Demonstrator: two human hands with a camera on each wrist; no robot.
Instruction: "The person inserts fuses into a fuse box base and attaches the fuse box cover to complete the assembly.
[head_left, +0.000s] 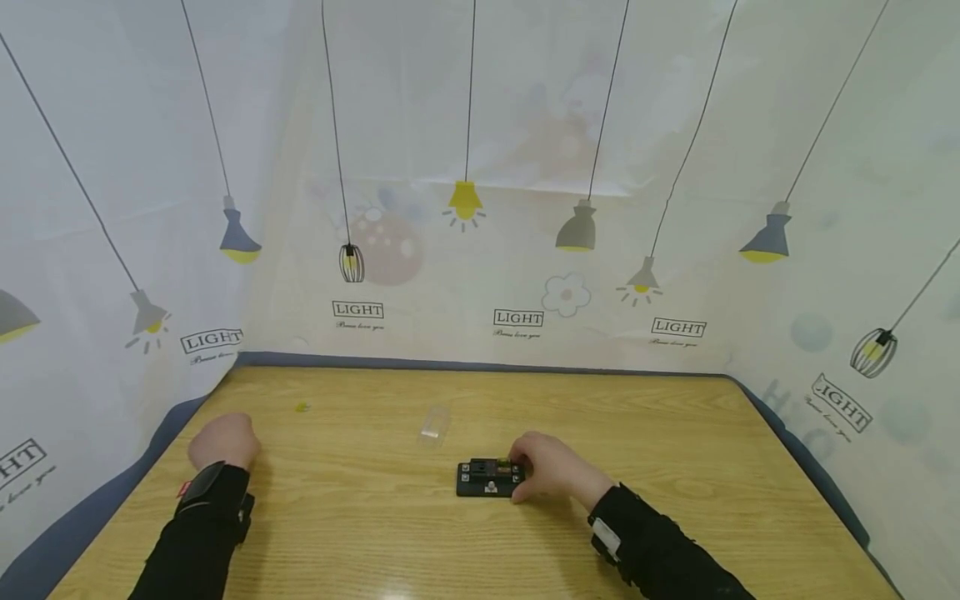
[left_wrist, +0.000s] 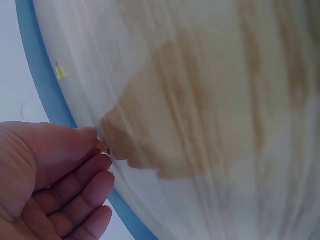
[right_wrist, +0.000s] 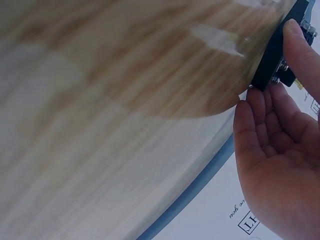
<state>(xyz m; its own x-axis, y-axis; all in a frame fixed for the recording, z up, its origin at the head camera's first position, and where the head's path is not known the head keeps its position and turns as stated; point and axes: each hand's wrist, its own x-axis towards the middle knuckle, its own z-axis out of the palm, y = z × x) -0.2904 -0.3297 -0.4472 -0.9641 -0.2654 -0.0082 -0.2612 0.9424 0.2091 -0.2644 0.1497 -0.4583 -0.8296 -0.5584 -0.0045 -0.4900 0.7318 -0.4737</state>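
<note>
A black fabric sleeve on the left arm (head_left: 183, 542) and a matching one on the right arm (head_left: 675, 550) are filling the lower edge of the head view, each ending in a dark wrist strap. The right hand (head_left: 551, 468) is gripping the right end of a black rectangular block with silvery screw terminals (head_left: 491, 487), its thumb pressing the near side and its fingers curling round the far one. That block is lying near the middle of a glossy, light-brown wood-grain table (head_left: 360, 525); a slim yellow piece (head_left: 503, 461) is showing along its back edge.

Over the table's left side, the left hand (head_left: 225, 440) is pinching a tiny orange piece with a shiny tip (left_wrist: 102, 146) between thumb and forefinger, the other fingers folding loosely beneath. Most of that piece is hiding behind the fingertips, so its shape is hard to tell.

Beyond the block and a little to its left, a clear plastic rectangular cover (head_left: 434, 425) is lying apart from both hands. Near the table's far edge, a small yellow piece (head_left: 302, 407) is resting just beyond the left hand, to its right. Behind everything, a white sheet printed with hanging lamps (head_left: 435, 275) is surrounding the table.
</note>
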